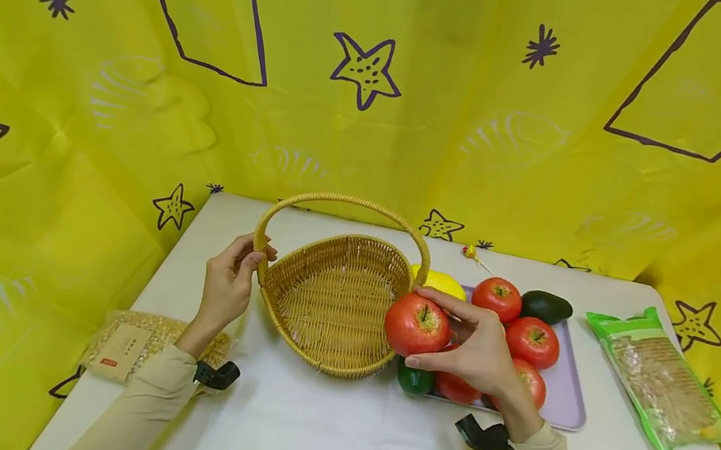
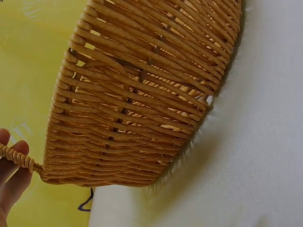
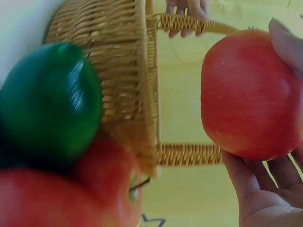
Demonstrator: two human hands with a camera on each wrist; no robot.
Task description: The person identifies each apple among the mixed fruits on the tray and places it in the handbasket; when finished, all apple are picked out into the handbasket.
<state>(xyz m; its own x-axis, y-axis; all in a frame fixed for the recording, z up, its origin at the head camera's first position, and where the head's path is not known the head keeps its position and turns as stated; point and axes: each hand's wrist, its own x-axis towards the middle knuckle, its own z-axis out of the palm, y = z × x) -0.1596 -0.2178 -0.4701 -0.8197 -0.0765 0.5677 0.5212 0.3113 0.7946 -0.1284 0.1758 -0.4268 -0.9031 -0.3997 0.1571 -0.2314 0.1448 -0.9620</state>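
A wicker basket (image 1: 338,310) with a tall arched handle stands mid-table, and nothing lies inside it. My left hand (image 1: 228,286) pinches the left foot of the handle between thumb and fingers; the left wrist view shows those fingertips beside the woven wall (image 2: 128,109). With my right hand (image 1: 479,350) I grip a red apple (image 1: 417,326), held up at the basket's right rim. In the right wrist view the apple (image 3: 253,94) sits between thumb and fingers, apart from the basket. Below it are a green fruit (image 3: 52,104) and more red apples (image 3: 109,179).
On the right, a pale purple tray (image 1: 572,399) bears several red apples (image 1: 532,341), a dark avocado (image 1: 545,307) and a yellow fruit (image 1: 440,282). A green-edged packet (image 1: 665,383) lies beyond it. A bag of yellow grains (image 1: 125,344) is under my left forearm. A lollipop (image 1: 471,253) lies behind.
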